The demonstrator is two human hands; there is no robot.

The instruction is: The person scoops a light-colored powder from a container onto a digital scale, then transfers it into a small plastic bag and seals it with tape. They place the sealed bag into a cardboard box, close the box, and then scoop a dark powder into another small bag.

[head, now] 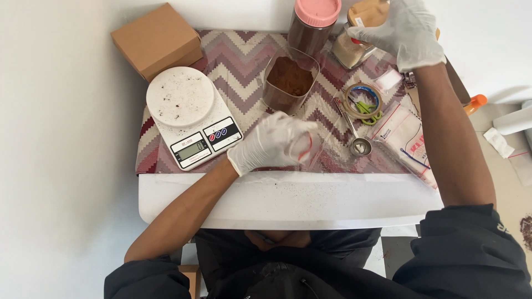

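Note:
Both my hands wear white gloves. My left hand [271, 143] is closed around a small clear plastic bag [306, 148] with a red strip, held just above the patterned mat near the table's front. My right hand [402, 30] reaches to the far right of the table and grips a clear jar of pale powder [348, 51]. Between them stands an open clear tub of brown powder [289, 80]. A metal measuring spoon [354, 133] lies to the right of my left hand.
A white kitchen scale [191, 113] sits at left, a cardboard box [157, 40] behind it. A pink-lidded jar of brown powder [313, 25] stands at the back. A tape roll with green scissors [363, 102] and a stack of printed plastic bags [407, 138] lie at right.

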